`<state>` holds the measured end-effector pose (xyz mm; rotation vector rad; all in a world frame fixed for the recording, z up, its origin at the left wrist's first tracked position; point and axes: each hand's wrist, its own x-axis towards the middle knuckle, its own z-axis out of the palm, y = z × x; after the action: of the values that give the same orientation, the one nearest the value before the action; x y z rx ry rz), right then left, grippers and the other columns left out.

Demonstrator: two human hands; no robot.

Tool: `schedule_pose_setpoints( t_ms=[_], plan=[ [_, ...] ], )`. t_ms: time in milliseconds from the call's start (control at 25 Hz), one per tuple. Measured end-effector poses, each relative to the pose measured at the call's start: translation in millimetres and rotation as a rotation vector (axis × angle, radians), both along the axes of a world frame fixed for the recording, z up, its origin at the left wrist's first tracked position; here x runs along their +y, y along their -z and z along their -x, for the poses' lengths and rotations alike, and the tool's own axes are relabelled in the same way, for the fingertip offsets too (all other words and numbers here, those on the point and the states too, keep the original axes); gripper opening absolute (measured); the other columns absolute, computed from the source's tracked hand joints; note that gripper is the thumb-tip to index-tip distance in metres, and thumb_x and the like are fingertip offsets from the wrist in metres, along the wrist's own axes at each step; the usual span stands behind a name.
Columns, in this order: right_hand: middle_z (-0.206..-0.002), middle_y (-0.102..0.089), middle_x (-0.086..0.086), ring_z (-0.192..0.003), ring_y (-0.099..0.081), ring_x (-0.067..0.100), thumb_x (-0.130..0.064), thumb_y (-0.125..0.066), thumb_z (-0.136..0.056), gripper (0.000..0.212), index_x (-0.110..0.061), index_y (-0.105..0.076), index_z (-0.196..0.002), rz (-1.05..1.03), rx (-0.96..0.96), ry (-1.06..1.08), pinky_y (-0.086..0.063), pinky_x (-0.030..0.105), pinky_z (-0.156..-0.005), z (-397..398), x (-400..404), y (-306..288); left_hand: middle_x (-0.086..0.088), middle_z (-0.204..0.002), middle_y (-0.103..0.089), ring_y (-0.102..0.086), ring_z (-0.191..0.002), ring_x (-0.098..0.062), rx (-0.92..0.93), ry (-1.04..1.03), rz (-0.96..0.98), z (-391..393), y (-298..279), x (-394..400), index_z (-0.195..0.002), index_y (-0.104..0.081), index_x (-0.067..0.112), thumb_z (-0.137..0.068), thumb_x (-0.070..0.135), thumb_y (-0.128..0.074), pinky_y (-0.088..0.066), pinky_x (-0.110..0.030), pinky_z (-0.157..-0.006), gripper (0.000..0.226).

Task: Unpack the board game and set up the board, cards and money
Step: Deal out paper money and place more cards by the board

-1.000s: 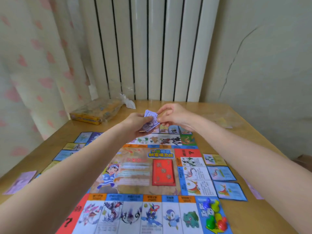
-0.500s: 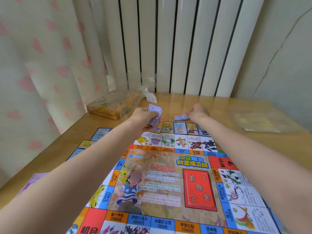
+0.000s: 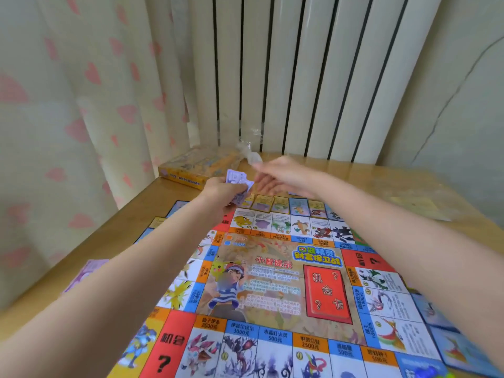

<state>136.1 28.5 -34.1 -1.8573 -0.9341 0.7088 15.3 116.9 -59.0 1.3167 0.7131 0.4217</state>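
The colourful game board [image 3: 272, 282] lies flat on the wooden table [image 3: 381, 175]. A row of property cards [image 3: 281, 203] lines its far edge, and more cards [image 3: 447, 342] lie along its right side. My left hand [image 3: 221, 193] grips a small stack of purple paper money [image 3: 236, 179] above the board's far left corner. My right hand [image 3: 283, 177] hovers just right of the stack, fingers spread and blurred, with nothing visible in it. A purple note [image 3: 90, 271] lies on the table at the left.
The yellow game box [image 3: 196, 167] sits at the table's far left corner with crumpled clear plastic [image 3: 249, 152] beside it. A clear plastic bag [image 3: 417, 205] lies at the far right. A curtain hangs on the left, a radiator stands behind, and a wall is on the right.
My right hand set a purple note down beyond the far edge of the board, then came back toward the stack in my left hand. The camera tilted down and closer.
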Motion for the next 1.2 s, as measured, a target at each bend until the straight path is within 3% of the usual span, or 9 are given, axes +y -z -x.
schedule_pose_setpoints(
  t_ms=[120,240,360,480,600,760,1000,1080,1200],
  plan=[
    [-0.069,-0.062,0.008,-0.052,-0.058,0.008,-0.004,-0.064,-0.085,0.003,-0.003,-0.062,-0.082,-0.088,0.032,-0.079,-0.047,0.015,-0.049,38.8,20.9,-3.3,-0.005,-0.077,-0.059,-0.057,-0.063,-0.009,-0.022,-0.038,-0.014,31.2,-5.4,18.5,-0.122,-0.053,0.001,-0.090,0.004,-0.056,-0.045,-0.019,-0.053,0.032],
    [-0.064,-0.059,0.007,-0.045,-0.054,0.005,-0.001,-0.065,-0.083,0.011,-0.006,-0.060,-0.074,-0.141,0.083,-0.075,-0.043,0.014,-0.043,75.3,47.4,-3.8,-0.003,-0.075,-0.058,-0.060,-0.047,-0.003,-0.004,-0.063,-0.081,72.2,-8.8,35.4,-0.121,-0.055,0.001,-0.090,0.005,-0.058,-0.046,-0.016,-0.045,0.032],
    [-0.052,-0.058,0.003,-0.040,-0.053,0.004,0.004,-0.065,-0.081,0.015,-0.005,-0.059,-0.070,-0.125,0.128,-0.103,-0.043,0.014,-0.041,116.5,76.5,2.7,0.000,-0.068,-0.057,-0.061,-0.056,-0.004,-0.008,-0.133,-0.146,116.9,-11.0,51.7,-0.090,-0.058,0.009,-0.092,0.002,-0.052,-0.045,-0.014,-0.048,0.010],
    [-0.055,-0.055,0.006,-0.041,-0.051,0.008,0.004,-0.066,-0.081,0.008,0.004,-0.062,-0.087,-0.083,0.088,-0.052,-0.040,0.013,-0.037,154.6,101.0,21.0,0.007,-0.042,-0.056,-0.055,-0.051,-0.009,0.066,-0.281,-0.292,160.3,-14.0,76.5,-0.069,-0.049,0.015,-0.095,0.003,-0.044,-0.044,-0.015,-0.047,0.030],
    [-0.068,-0.055,0.009,-0.052,-0.053,0.014,0.003,-0.065,-0.082,0.024,0.004,-0.057,-0.105,-0.025,0.093,-0.039,-0.040,0.015,-0.040,181.2,121.3,42.1,-0.003,-0.066,-0.060,-0.057,-0.058,-0.010,0.106,-0.277,-0.314,191.8,-15.6,84.7,-0.076,-0.054,0.014,-0.094,0.003,-0.045,-0.047,-0.010,-0.045,0.023],
    [-0.100,-0.064,0.012,-0.091,-0.060,0.025,-0.006,-0.062,-0.085,0.012,-0.004,-0.063,-0.097,0.118,-0.317,-0.029,-0.047,0.029,-0.072,192.0,139.0,61.6,-0.005,-0.078,-0.060,-0.057,-0.066,-0.011,0.143,-0.241,-0.276,203.3,-11.6,82.9,-0.102,-0.056,0.009,-0.094,0.004,-0.048,-0.050,-0.012,-0.047,0.013],
    [-0.101,-0.061,0.013,-0.093,-0.059,0.030,-0.010,-0.056,-0.090,0.010,-0.006,-0.064,-0.094,0.206,-0.689,0.035,-0.042,0.031,-0.063,195.6,138.7,70.8,-0.005,-0.080,-0.060,-0.057,-0.067,-0.010,0.133,-0.212,-0.241,205.7,-10.8,76.6,-0.105,-0.055,0.011,-0.093,0.005,-0.050,-0.050,-0.011,-0.046,0.014],
    [-0.088,-0.055,0.009,-0.084,-0.054,0.027,-0.011,-0.050,-0.092,0.014,-0.009,-0.057,-0.080,0.116,-0.628,0.049,-0.039,0.029,-0.062,199.5,129.5,56.3,-0.006,-0.081,-0.059,-0.058,-0.069,-0.010,0.138,-0.199,-0.227,204.6,-12.5,72.2,-0.106,-0.056,0.009,-0.093,0.005,-0.052,-0.052,-0.014,-0.051,0.014],
    [-0.067,-0.045,0.006,-0.061,-0.045,0.022,-0.024,-0.043,-0.097,0.035,-0.011,-0.048,-0.065,-0.044,-0.259,-0.034,-0.037,0.028,-0.059,201.0,104.6,21.8,-0.008,-0.081,-0.060,-0.060,-0.066,-0.011,0.135,-0.155,-0.162,200.5,-12.5,58.6,-0.102,-0.058,0.005,-0.091,0.002,-0.055,-0.052,-0.020,-0.057,0.012]
  ],
)
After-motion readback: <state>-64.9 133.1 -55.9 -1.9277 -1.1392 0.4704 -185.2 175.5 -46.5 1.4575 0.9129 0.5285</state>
